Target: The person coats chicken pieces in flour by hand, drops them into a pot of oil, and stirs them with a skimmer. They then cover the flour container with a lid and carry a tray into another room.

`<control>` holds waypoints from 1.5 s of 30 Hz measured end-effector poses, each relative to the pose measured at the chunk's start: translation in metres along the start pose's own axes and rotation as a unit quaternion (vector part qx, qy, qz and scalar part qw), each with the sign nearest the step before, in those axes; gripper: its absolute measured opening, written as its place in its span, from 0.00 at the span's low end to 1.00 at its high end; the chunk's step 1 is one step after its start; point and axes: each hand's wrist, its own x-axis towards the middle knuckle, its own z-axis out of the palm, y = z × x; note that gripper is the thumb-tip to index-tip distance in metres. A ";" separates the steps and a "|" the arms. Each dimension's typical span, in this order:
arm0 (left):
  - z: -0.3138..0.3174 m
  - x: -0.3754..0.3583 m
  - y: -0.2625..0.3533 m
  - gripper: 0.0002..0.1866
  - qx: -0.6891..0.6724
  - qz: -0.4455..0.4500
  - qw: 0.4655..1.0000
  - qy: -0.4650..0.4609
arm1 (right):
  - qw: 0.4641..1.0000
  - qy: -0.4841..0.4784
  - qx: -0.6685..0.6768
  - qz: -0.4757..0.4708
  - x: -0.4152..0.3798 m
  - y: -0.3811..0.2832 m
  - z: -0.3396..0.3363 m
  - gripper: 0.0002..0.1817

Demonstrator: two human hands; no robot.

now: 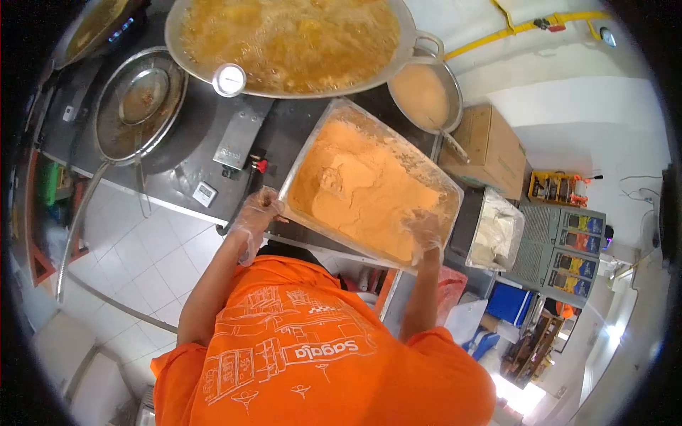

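Observation:
A rectangular tray (339,243) holds a mound of orange, flour-like powder (355,167), with a lumpy patch left of its middle. My left hand (263,213), in a clear plastic glove, grips the tray at its near left corner. Also gloved, my right hand (425,231) reaches into the powder at the tray's right end. Its fingers look loosely spread and powder-coated, their tips partly hidden. Nothing else shows in either hand.
Beyond the tray stands a wide pan of bubbling oil (284,42) with a round thermometer (229,80). Near it are a pan of pale orange liquid (420,96), a cardboard box (486,149), a strainer (142,106), a small timer (204,194) and a white-lined container (497,231).

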 end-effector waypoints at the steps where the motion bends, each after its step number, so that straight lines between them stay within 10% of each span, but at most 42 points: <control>1: -0.005 0.004 -0.007 0.06 0.017 0.015 1.000 -0.012 | 1.000 0.001 0.002 -0.010 0.006 -0.019 -0.013 0.22; 7: -0.015 0.016 -0.023 0.06 0.005 0.030 0.999 -0.042 | 0.930 -0.047 0.357 -0.075 -0.002 -0.285 -0.101 0.16; 18: -0.017 0.020 -0.028 0.05 0.037 0.064 0.996 -0.047 | 0.892 -0.083 -0.243 -0.371 0.123 -0.491 -0.066 0.18; 27: -0.014 0.015 -0.023 0.06 0.007 0.051 0.997 -0.049 | 0.774 0.163 -0.452 -0.412 0.195 -0.461 -0.052 0.12; 30: -0.014 0.016 -0.022 0.06 0.010 0.046 0.998 -0.046 | 0.824 0.216 -0.258 -0.456 0.130 -0.450 -0.096 0.11; 33: -0.015 0.018 -0.025 0.05 -0.001 0.033 0.998 -0.046 | 0.928 0.122 -0.191 -0.296 0.032 -0.450 -0.108 0.12; 35: -0.014 0.015 -0.020 0.05 -0.012 0.021 0.998 -0.055 | 0.856 -0.001 -0.256 -0.450 0.013 -0.416 -0.096 0.15; 37: -0.014 0.016 -0.019 0.04 -0.051 0.011 0.997 -0.059 | 0.887 -0.109 -0.258 -0.367 0.028 -0.351 -0.038 0.18; 42: -0.010 0.010 -0.008 0.04 -0.021 0.004 0.999 -0.043 | 0.888 -0.149 -0.304 -0.311 0.039 -0.221 0.122 0.26; 45: -0.006 0.005 -0.003 0.04 -0.027 -0.005 0.999 -0.028 | 0.860 0.060 -0.310 -0.402 0.025 -0.209 0.127 0.31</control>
